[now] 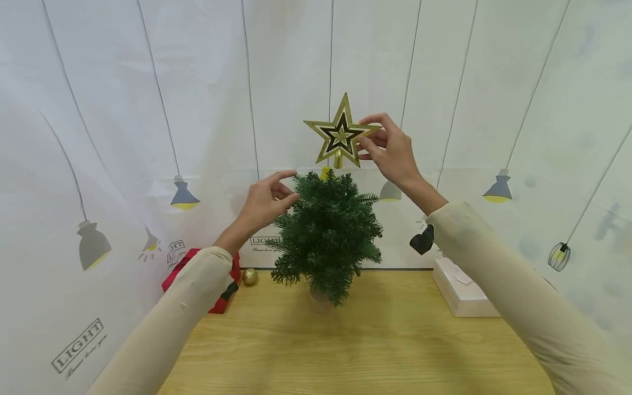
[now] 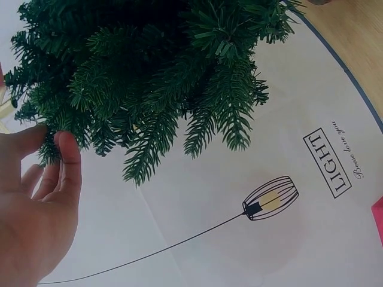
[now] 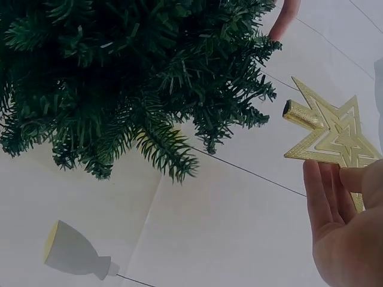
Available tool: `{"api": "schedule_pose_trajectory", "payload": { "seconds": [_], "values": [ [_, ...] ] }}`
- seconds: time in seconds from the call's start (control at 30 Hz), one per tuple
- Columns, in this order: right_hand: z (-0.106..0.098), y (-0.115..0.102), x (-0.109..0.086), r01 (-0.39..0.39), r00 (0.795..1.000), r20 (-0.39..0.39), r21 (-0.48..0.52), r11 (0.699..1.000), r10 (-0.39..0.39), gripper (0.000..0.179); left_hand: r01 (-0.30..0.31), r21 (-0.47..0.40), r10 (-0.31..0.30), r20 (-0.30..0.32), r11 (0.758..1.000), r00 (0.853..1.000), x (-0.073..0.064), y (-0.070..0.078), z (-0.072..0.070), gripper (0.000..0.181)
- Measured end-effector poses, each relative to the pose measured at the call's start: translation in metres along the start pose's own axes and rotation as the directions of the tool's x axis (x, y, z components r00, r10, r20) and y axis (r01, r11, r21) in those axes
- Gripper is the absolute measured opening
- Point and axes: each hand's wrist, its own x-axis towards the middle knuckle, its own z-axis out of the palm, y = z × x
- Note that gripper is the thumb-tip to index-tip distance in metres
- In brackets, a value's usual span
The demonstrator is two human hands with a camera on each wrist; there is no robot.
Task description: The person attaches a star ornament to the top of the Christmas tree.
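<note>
My right hand (image 1: 392, 151) pinches one point of a gold star tree topper (image 1: 340, 134) between thumb and fingers. The star stands upright just over the small green Christmas tree (image 1: 331, 230). In the right wrist view, the star's hollow gold tube (image 3: 304, 115) faces the tree's top, with a gap between them. At the upper left of the tree, my left hand (image 1: 264, 200) has its thumb and index finger apart. A sprig shows between those fingers in the left wrist view, where the hand (image 2: 39, 197) is beside the branches; whether it touches them I cannot tell.
A gold ball ornament (image 1: 249, 276) and a red item (image 1: 217, 307), partly behind my left sleeve, are at the table's back left. At the right lies a white box (image 1: 464, 291). The wooden table (image 1: 355, 356) meets a lamp-printed white backdrop (image 1: 291, 66).
</note>
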Motion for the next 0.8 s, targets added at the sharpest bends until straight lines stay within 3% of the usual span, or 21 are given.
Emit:
{"api": "schedule_pose_trajectory", "payload": {
  "seconds": [0.4, 0.8],
  "values": [
    [0.013, -0.004, 0.006, 0.023, 1.000, 0.022, -0.013, 1.000, -0.022, 0.029, 0.004, 0.012, -0.004, -0.003, 1.000, 1.000, 0.002, 0.001, 0.002, 0.056],
    [0.013, 0.002, 0.002, 0.011, 0.999, 0.031, -0.030, 0.999, -0.010, 0.029, -0.016, 0.009, 0.016, -0.002, 1.000, 1.000, 0.003, 0.002, 0.004, 0.057]
  ]
}}
